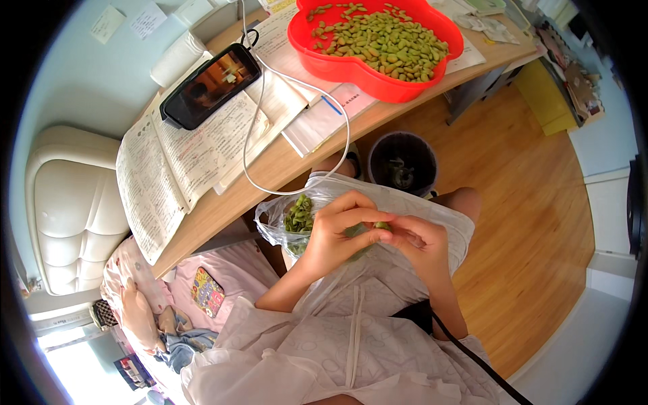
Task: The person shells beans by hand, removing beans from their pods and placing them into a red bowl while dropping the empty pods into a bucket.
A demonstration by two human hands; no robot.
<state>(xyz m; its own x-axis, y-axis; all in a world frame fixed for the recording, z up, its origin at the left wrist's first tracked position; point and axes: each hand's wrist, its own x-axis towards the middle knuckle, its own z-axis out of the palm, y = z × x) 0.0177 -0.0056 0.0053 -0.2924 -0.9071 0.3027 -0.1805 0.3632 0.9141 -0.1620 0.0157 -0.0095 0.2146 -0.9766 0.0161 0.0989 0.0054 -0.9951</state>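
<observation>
Both of my hands meet over my lap, fingertips together around a small green bean pod (382, 226). My left hand (337, 228) pinches it from the left, and my right hand (424, 244) grips it from the right; the fingers cover most of it. Under and beside my left hand, a clear plastic bag (268, 226) lies open on my lap with green pods (298, 214) inside. On the desk beyond, a red scalloped bowl (398, 89) holds many loose green beans (391, 44).
The wooden desk (223, 206) carries open books (162, 162), a propped phone (212, 84) and a looping white cable (347, 131). A dark bin (403, 165) stands on the floor below its edge. At left are a bed with a patterned phone case (207, 291) and clothes.
</observation>
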